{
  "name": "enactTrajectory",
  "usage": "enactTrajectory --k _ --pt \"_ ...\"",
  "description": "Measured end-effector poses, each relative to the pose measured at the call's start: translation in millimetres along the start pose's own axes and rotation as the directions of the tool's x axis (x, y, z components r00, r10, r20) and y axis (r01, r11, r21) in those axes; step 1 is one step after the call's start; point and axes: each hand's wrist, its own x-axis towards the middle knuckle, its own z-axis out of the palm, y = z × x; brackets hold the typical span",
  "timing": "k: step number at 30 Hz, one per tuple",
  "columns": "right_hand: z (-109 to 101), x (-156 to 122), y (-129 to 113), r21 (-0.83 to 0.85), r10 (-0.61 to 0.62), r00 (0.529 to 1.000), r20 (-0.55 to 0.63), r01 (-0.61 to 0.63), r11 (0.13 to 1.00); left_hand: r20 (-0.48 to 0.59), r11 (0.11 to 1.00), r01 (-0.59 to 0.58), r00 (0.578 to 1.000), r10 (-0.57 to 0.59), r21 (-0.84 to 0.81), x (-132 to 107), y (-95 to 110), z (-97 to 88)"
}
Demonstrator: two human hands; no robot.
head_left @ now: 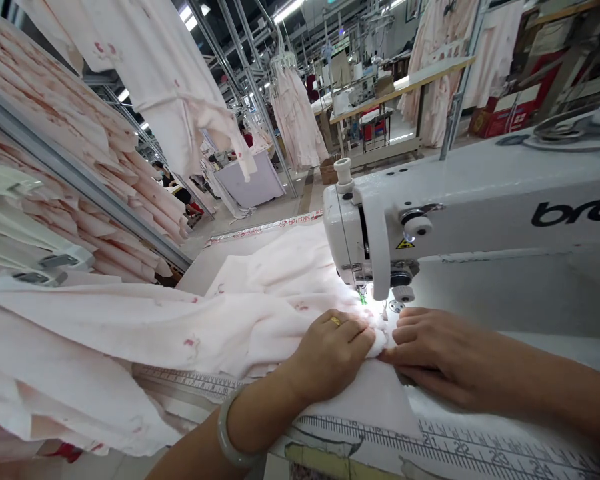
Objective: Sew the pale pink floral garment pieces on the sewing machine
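Observation:
Pale pink printed fabric [260, 300] spreads over the sewing table and runs under the needle area of a white sewing machine [380, 233]. My left hand [333, 350], with a ring and a bangle, is closed on the bunched fabric just in front of the presser foot. Close by on the right, my right hand [435, 353] pinches the fabric edge with thumb and forefinger, its other fingers curled. The machine lamp lights the stitching spot brightly, so the needle detail is washed out. A flat pale flap of fabric hangs toward me below both hands.
A printed ruler strip [460, 447] runs along the table's front edge. Hung pink garments [80, 153] crowd the left behind a metal rail [80, 167]. White hangers [15, 220] stick out at far left. Other worktables [405, 87] and a red box [510, 110] stand farther back.

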Motion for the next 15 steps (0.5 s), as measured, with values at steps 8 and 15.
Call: enactTrajectory --k 8,15 --pt "0 2 13 -0.284 -0.102 0.946 -0.306 0.011 0.959 0.077 1.000 -0.011 0.997 0.009 0.028 -1 5 -3.8" --pt "13 2 23 -0.404 -0.142 0.937 -0.318 0.002 0.915 0.140 0.998 0.015 0.990 -0.007 -0.055 -4 1 -6.6"
